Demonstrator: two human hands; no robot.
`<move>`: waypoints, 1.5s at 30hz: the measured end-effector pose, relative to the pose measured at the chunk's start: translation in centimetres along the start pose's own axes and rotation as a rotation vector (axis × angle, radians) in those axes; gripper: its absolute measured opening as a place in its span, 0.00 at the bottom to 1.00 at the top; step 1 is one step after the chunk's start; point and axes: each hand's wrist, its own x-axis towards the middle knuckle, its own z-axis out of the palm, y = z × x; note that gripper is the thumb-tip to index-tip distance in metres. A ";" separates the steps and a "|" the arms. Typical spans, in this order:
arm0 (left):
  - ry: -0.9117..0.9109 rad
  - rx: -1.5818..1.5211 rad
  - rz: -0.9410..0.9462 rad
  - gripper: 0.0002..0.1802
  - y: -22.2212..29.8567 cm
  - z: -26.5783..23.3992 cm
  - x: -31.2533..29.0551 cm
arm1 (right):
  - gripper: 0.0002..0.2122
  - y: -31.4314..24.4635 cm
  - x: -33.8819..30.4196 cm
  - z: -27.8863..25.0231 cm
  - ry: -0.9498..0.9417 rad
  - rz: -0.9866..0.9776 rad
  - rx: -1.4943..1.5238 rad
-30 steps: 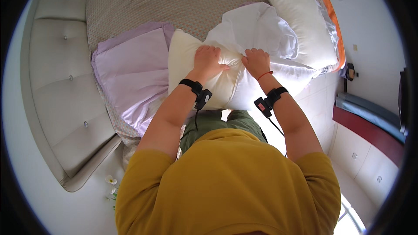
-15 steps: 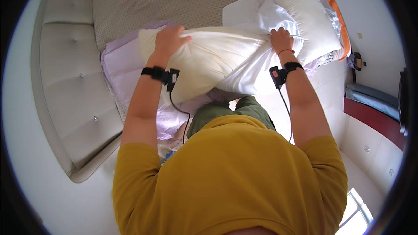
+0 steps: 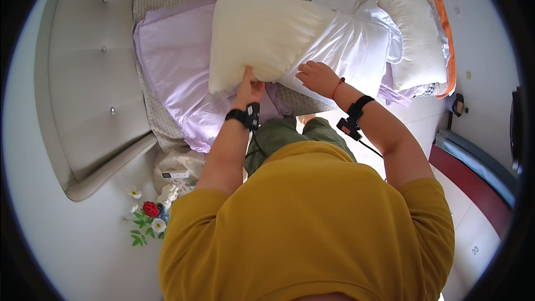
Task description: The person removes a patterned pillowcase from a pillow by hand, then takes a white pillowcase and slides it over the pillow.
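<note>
A cream pillow (image 3: pixel 259 30) lies on the bed, its right part inside a white pillowcase (image 3: pixel 356 50). The case's edge runs slantwise across the pillow, leaving the left part bare. At the pillow's near edge, my left hand (image 3: pixel 249 90) has a digit on top and other fingers lower at the rim, gripping it. My right hand (image 3: pixel 320 79) is over the near side of the case, close to its slanting edge. Its fingers are curled together, and what they hold, if anything, is hidden.
Lilac bedding (image 3: pixel 175 61) lies under the pillow's left side. Another cream pillow (image 3: pixel 415 36) rests at the bed's right. A tufted headboard (image 3: pixel 89 78) stands at the left. Artificial flowers (image 3: pixel 150 212) are low on the left, near a patterned cloth bundle (image 3: pixel 181 161).
The pillow lies farther up in view. My left hand has gone from its far edge to its near edge. My right hand has left the case's far corner and come nearer, leftward.
</note>
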 end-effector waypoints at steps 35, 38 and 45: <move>-0.308 1.690 1.132 0.21 1.7 18.0 3.9 | 0.17 3.8 -9.3 1.1 -0.087 1.080 0.719; -0.401 1.957 1.211 0.26 -3.0 21.1 5.3 | 0.25 4.2 -9.4 0.2 -0.028 1.170 0.652; -0.530 2.398 1.083 0.15 -5.6 21.1 8.2 | 0.33 4.9 -8.9 -2.8 0.018 1.196 0.545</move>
